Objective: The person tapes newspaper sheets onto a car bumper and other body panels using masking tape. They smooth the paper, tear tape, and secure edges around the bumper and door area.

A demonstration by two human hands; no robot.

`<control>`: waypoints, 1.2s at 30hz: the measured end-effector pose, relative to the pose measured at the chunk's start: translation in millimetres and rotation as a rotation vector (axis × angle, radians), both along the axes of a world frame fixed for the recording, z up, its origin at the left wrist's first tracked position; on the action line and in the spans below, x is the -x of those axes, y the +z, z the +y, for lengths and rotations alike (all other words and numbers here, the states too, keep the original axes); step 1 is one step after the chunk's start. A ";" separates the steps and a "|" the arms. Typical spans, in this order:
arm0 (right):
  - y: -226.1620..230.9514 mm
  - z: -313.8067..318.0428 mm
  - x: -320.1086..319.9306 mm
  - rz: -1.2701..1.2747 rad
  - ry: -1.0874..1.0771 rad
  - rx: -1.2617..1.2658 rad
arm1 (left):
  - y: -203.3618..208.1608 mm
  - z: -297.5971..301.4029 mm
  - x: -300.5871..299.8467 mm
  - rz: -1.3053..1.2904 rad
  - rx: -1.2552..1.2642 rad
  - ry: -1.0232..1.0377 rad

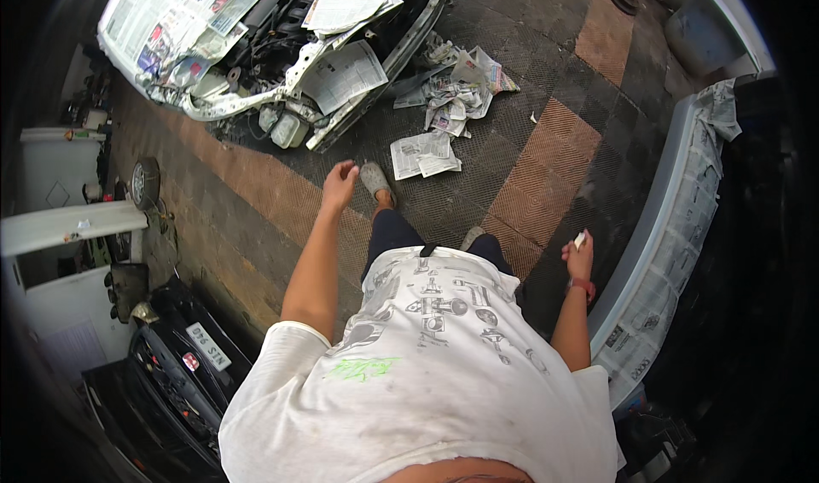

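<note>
My right hand (579, 261) is closed round a small pale piece (580, 240), with a red band at the wrist. Its exact kind is too small to tell. Closest to this hand is a long grey car panel (646, 234), edged with taped newspaper (670, 265). My left hand (339, 186) hangs out in front of me, its fingers curled in. Whether it holds anything is hidden. Beyond it lies the open front of a car (256, 103), its engine bay partly draped with newspaper sheets (345, 75).
Crumpled newspaper (461, 90) and a flat sheet (424, 154) lie on the tiled floor (546, 159). A black car part with a plate (208, 346) is at the left, below a wheel (146, 183) and a white panel (77, 227). A blue drum (704, 35) stands far right.
</note>
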State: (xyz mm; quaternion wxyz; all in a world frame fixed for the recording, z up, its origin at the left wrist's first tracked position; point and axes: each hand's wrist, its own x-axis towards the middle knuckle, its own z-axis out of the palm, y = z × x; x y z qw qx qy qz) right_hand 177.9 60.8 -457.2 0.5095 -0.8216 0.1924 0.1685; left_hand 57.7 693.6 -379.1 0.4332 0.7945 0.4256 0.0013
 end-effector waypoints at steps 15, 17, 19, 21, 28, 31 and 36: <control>24.5 254.1 338.2 0.673 -0.082 0.409 | -37.9 232.8 -432.6 -0.110 -0.732 -0.620; 29.5 303.4 336.5 0.616 -0.129 0.390 | -38.7 243.3 -464.3 -0.031 -0.764 -0.695; 35.1 339.4 327.2 0.564 -0.177 0.379 | -40.2 251.8 -481.7 0.087 -0.773 -0.798; 46.0 363.0 304.4 0.504 -0.192 0.381 | -45.8 271.6 -495.0 0.143 -0.709 -0.852; 51.6 405.1 237.9 0.419 -0.360 0.247 | 6.7 344.6 -519.0 0.027 -0.473 -0.575; 43.0 404.9 222.6 0.187 -0.192 0.401 | 51.9 381.2 -517.6 -0.144 -0.432 -0.512; 110.7 460.2 118.9 0.163 -0.230 0.097 | 159.7 397.3 -445.7 -0.427 -0.217 -0.490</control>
